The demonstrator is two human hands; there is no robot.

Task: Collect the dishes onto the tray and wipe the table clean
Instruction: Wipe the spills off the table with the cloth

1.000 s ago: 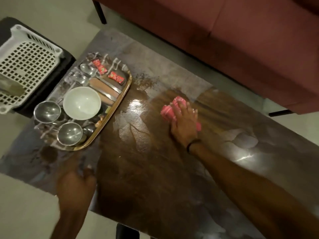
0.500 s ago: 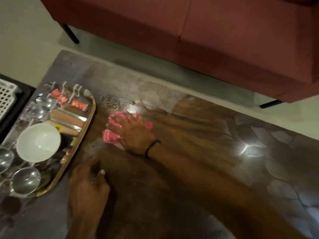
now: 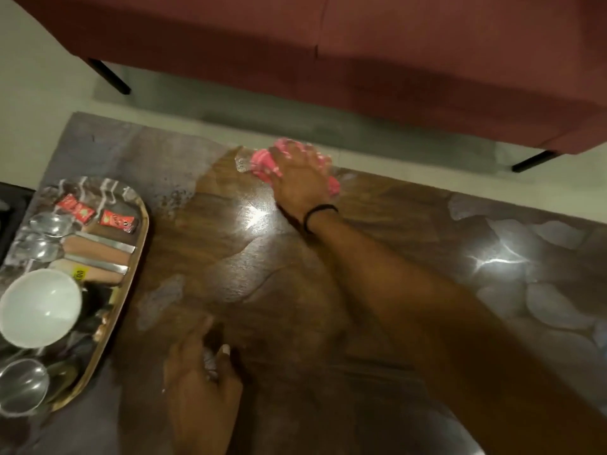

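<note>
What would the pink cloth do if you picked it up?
Probably flop: the pink cloth is bunched in folds under the right hand. It likely slides easily too, since the table looks glossy and wet there.

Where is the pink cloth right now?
In the head view, the pink cloth lies under the right hand at the table edge nearest the sofa.

**A dark table, part glossy and part dull**

The table [image 3: 295, 274] has a brown glossy top with two bright glints of light. Grey, dull patches cover its far left corner and its right side. A gold-rimmed tray [image 3: 139, 254] sits at the left end. Dark specks [image 3: 175, 200] lie just beside the tray's far corner. A pink cloth [image 3: 262, 164] lies at the far edge under the flat right hand [image 3: 302, 182]. The left hand [image 3: 197, 376] rests near the front.
</note>
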